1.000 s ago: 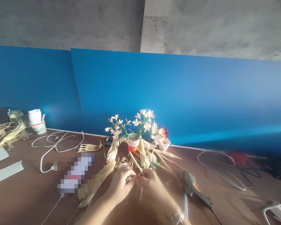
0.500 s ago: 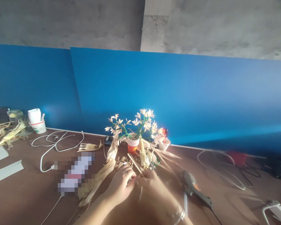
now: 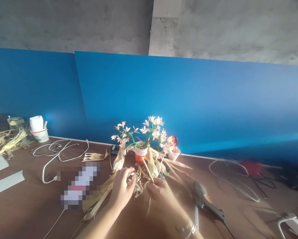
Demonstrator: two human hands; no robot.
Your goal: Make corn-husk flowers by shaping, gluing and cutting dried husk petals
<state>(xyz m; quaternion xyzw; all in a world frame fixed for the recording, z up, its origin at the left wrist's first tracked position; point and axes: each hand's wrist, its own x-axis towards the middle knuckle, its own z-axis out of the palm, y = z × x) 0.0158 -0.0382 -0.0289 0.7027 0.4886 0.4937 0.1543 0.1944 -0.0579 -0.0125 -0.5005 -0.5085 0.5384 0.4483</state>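
Note:
My right hand (image 3: 159,189) grips a thin pale stick (image 3: 148,170) between thumb and fingers, its far end slanting up toward the cup. My left hand (image 3: 123,186) is at the edge of a small pile of dried husk scraps (image 3: 139,187), thumb and fingers apart. Whether a fingertip touches a scrap I cannot tell. Behind both hands, flowers made of pale husk on green stems (image 3: 156,131) stand in an orange-and-white paper cup (image 3: 140,156). Bundled corn husks (image 3: 152,164) lie around the cup.
A grey glue gun (image 3: 206,200) lies to the right. Leftward are a blurred-out item (image 3: 80,186), a white cable (image 3: 48,167) and long husks (image 3: 99,196). A small white cup (image 3: 174,154) stands behind right. The blue partition (image 3: 188,99) closes off the back.
My left hand has moved left, away from my right hand, and its fingers have spread, uncovering the husk scraps. The stick in my right hand has shifted slightly.

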